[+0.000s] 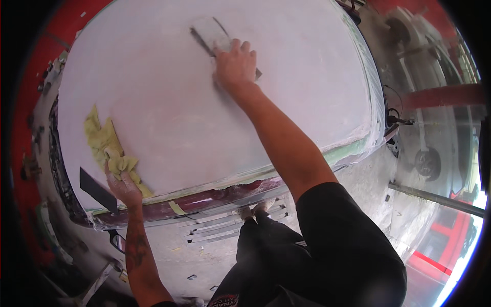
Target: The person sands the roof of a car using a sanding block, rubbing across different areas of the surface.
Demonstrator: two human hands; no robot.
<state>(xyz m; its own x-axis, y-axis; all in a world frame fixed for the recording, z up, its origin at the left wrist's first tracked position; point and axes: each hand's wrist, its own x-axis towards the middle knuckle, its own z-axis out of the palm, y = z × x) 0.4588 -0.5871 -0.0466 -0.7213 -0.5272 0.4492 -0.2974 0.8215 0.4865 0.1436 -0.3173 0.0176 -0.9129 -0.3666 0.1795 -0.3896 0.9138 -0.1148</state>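
Observation:
A broad, pale primed car panel (169,87) with dusty, faintly pinkish patches lies before me. Near its far middle, my right hand (238,66) is closed over a long sanding block (210,35), pale on top with dark edges, pressed flat to the surface. Its middle is hidden under my palm. At the near left corner, my left hand (124,189) has its fingers wrapped in a crumpled yellow cloth (102,134) lying on the panel. Just left of that hand sits a flat dark strip (97,189), possibly sandpaper, slanting over the panel's edge.
Masking tape and plastic film (353,148) run along the panel's rim. Below the near edge shows a dark red body part (230,193). A metal bar (437,199) crosses at the right, near a plastic-covered car (427,158). My shoes (254,209) stand close to the panel.

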